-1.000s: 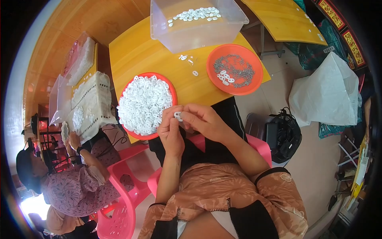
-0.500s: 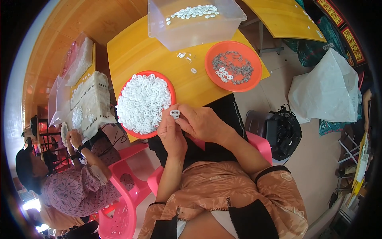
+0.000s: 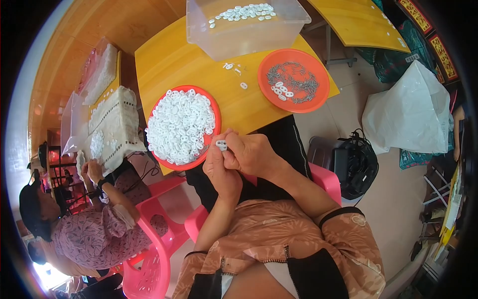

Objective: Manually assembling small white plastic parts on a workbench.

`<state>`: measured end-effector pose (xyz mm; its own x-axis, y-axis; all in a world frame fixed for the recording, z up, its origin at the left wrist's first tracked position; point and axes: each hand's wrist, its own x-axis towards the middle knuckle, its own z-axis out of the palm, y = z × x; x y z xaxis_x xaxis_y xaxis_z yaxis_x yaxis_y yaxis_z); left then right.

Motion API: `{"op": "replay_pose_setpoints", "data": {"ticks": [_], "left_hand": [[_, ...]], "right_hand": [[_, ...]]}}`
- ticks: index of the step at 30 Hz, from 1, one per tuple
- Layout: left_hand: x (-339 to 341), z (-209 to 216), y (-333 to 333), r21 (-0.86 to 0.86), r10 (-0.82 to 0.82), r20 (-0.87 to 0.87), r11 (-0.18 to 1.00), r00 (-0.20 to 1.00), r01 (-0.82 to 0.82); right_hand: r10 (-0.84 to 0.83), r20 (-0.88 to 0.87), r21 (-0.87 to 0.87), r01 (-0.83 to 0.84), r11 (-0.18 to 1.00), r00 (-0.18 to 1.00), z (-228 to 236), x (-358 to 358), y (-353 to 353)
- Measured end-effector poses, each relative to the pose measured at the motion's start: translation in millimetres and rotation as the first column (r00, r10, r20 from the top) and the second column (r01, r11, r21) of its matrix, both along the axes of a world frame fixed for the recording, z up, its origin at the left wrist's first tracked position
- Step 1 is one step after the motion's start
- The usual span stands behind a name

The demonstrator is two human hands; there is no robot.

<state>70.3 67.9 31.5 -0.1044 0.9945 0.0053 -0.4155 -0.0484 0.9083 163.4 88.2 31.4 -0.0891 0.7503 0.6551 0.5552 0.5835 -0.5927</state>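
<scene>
"What does the thing in your fingers look like?"

"It's a small white piece [image 3: 221, 145], rounded and oblong, with two dark openings side by side. My fingers cover some of it. It sits between my two hands, just beside the red tray."

"And that red tray [image 3: 218, 115]?"

"Heaped with loose white parts [image 3: 181, 127] nearly to its rim. The orange bowl [image 3: 323, 74], farther right, holds thin grey metal bits [image 3: 306, 82] spread in a rough ring, with a few white parts at their left. Behind them a clear box [image 3: 234, 46] has more white parts strewn inside. All three stand on the yellow tabletop [image 3: 164, 55]."

"How are your hands set?"

"Close together above my lap. My left grip [image 3: 219, 169] comes up almost straight, thumb pointing away from me, pinched on the piece's left side. My right grip [image 3: 256, 152] slants in from the right, fingers bent, pinching the other side. Some fingertips are hidden."
</scene>
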Motion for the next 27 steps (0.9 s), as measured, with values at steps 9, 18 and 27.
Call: {"op": "replay_pose_setpoints", "data": {"ticks": [9, 18, 27], "left_hand": [[-6.3, 0.3, -2.0, 0.003, 0.004, -0.139, 1.0, 0.99, -0.003], [-7.7, -12.1, 0.4, 0.016, 0.051, -0.075, 0.999, 0.996, -0.05], [-13.6, -13.5, 3.8, -0.003, 0.047, -0.049, 0.999, 0.998, -0.047]], "right_hand": [[-0.012, -0.034, -0.034, 0.011, 0.999, 0.999, -8.2, -6.2, -6.8], [0.035, -0.08, -0.117, -0.044, 0.992, 0.996, -12.1, -10.4, -4.1], [0.08, -0.263, -0.32, -0.165, 0.933, 0.962, -2.7, -11.0, -4.5]]}}
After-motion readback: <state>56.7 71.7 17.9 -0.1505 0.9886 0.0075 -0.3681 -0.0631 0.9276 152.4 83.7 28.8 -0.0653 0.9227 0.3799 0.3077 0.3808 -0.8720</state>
